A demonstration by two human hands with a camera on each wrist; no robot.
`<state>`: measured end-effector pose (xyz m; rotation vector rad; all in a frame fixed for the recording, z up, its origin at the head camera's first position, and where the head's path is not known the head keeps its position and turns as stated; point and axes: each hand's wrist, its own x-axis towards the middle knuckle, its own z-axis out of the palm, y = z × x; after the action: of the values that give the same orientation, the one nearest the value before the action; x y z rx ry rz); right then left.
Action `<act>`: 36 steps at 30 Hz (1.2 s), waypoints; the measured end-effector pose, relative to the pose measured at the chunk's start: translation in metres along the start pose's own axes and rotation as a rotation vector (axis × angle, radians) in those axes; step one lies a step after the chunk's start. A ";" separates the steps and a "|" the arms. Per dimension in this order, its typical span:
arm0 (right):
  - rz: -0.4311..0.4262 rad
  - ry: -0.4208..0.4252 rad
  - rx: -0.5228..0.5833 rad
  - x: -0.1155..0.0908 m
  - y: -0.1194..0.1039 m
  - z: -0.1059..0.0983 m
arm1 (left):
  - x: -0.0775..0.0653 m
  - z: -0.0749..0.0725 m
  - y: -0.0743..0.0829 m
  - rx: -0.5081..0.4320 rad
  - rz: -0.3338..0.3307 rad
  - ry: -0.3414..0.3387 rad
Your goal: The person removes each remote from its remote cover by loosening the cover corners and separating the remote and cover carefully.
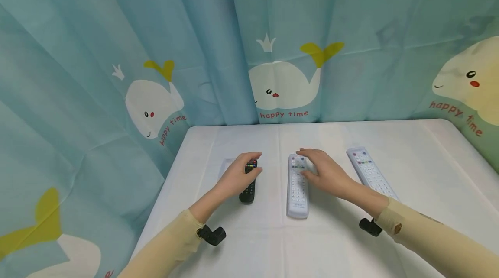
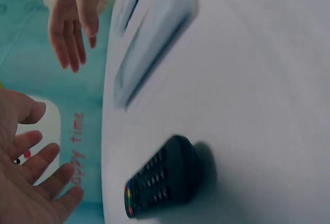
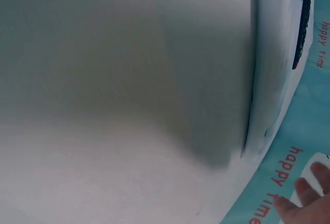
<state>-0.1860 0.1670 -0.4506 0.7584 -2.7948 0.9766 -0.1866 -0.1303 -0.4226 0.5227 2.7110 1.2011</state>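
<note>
My left hand (image 1: 238,175) hovers over a black remote control (image 1: 247,193), its fingers loosely bent and apart from it. In the left wrist view, a gap separates the left hand (image 2: 31,167) from the black remote (image 2: 160,180). A white remote control (image 1: 298,193) lies at the middle of the table, buttons up. Above its right side is my right hand (image 1: 325,173), thumb and fingers spread and holding nothing. The right wrist view shows the white remote's side (image 3: 270,54) and some right-hand fingertips (image 3: 307,190).
Another white remote control (image 1: 370,172) lies slanted beyond the right forearm. A pale, see-through flat item (image 1: 226,166) sits partly hidden behind the left hand. The white-covered table (image 1: 257,252) ends against a blue whale-print curtain (image 1: 210,44).
</note>
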 end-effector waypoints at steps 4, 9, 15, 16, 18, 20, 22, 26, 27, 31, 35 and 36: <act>0.114 0.010 0.118 -0.006 -0.001 -0.002 | 0.005 0.007 0.007 -0.031 0.017 -0.051; 0.254 -0.003 0.277 -0.008 -0.003 -0.004 | 0.009 0.021 0.013 -0.108 -0.009 -0.140; 0.436 -0.044 0.449 -0.011 -0.003 -0.007 | 0.011 0.037 0.017 -0.168 -0.085 -0.236; 0.459 -0.053 0.463 -0.012 -0.003 -0.007 | 0.011 0.039 0.017 -0.172 -0.102 -0.250; 0.509 -0.070 0.503 -0.014 -0.002 -0.008 | 0.012 0.042 0.017 -0.173 -0.134 -0.275; 0.552 -0.087 0.537 -0.016 -0.002 -0.009 | 0.012 0.045 0.018 -0.187 -0.169 -0.301; 0.589 -0.111 0.575 -0.018 -0.002 -0.009 | 0.012 0.047 0.018 -0.217 -0.202 -0.323; 0.668 -0.145 0.670 -0.020 -0.003 -0.006 | 0.014 0.052 0.018 -0.306 -0.286 -0.344; 0.681 -0.151 0.695 -0.020 -0.002 -0.005 | 0.014 0.054 0.018 -0.324 -0.306 -0.345; 0.707 -0.164 0.767 -0.021 -0.001 0.001 | 0.017 0.058 0.017 -0.364 -0.365 -0.353; 0.698 -0.178 0.802 -0.021 0.000 0.005 | 0.019 0.062 0.016 -0.412 -0.409 -0.364; 0.697 -0.179 0.810 -0.020 -0.001 0.005 | 0.020 0.063 0.015 -0.422 -0.416 -0.367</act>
<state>-0.1675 0.1722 -0.4592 -0.1766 -2.7917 2.3162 -0.1853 -0.0702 -0.4534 0.0982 2.0455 1.3415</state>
